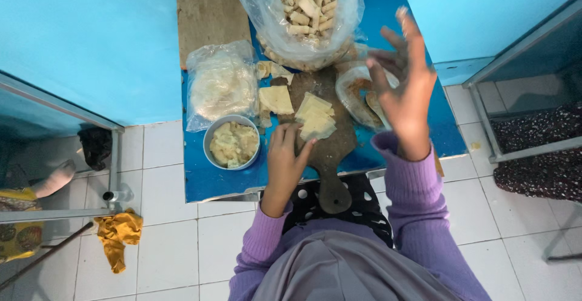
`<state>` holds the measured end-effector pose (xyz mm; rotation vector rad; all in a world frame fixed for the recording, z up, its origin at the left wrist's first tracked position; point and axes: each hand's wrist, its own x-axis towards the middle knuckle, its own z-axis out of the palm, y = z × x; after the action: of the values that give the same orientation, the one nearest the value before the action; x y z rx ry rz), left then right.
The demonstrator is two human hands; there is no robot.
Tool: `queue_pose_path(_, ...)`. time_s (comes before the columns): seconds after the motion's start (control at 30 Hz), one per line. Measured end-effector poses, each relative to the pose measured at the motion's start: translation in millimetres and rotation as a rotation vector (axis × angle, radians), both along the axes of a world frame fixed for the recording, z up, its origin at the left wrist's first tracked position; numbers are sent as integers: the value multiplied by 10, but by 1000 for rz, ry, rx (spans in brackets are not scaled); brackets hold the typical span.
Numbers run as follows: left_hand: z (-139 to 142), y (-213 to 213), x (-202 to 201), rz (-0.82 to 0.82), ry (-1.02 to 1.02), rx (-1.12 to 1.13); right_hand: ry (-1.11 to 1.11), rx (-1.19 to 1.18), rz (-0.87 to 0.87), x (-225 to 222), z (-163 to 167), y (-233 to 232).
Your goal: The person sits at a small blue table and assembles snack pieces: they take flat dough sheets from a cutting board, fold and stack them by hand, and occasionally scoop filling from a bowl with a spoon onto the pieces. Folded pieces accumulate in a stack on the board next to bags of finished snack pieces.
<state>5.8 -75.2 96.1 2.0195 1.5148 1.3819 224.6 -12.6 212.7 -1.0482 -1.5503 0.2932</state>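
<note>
Near the middle of the frame, the left hand (286, 152) is resting on the lower edge of a pale square wrapper (315, 119), its fingers lying loosely spread and touching the sheet rather than clamping it. The wrapper is lying flat on a dark wooden cutting board (330, 155), whose handle is pointing toward the person at the bottom centre. The right hand (403, 86) is hovering in the air at the right of centre, fingers splayed apart and holding nothing, above a plastic bag of filling (357, 92) that is sitting just beside the board.

Everything is sitting on a small blue table (206, 183). A second folded wrapper (276, 99) is lying just left of the board. At the top centre, a large clear bag of rolled pastries (306, 10) is standing open. At the left, a plastic bag of stacked wrappers (221, 83) is lying above a round metal bowl (232, 143) holding a yellowish mash. A brown wooden board (209, 16) is occupying the table's upper left corner. A yellow cloth (118, 234) is lying on the white tiled floor (170, 252) at the lower left.
</note>
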Motion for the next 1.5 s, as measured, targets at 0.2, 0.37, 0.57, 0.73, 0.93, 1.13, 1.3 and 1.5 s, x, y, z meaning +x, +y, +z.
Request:
queue_pose_path(0.2,-79,5,60,125,222,-41,-455,-230,-428,246,-714,-250)
queue_pose_path(0.37,-136,27,135,181,285,-57,-615,-363,-603,442,-1341,-380)
queue_pose_path(0.57,-198,90,186,125,173,-62,-404,-248,-555,495,-1522,-351)
queue_pose_path(0.73,-258,152,211,29,-11,-76,-168,-44,-478,429,-1496,-280)
queue_pose_path(0.93,-227,92,128,-39,-100,-165,-257,5,-558,366,-1556,-190)
queue_pose_path(1.13,-143,-79,44,-65,-113,-249,-93,-23,-388,404,-1623,-234)
queue_pose_path(1.3,-130,-128,43,-64,-105,-201,46,-90,-418,446,-1580,-283)
queue_pose_path(1.5,-162,-146,71,-39,-45,-166,255,-82,-298,516,-1548,-380)
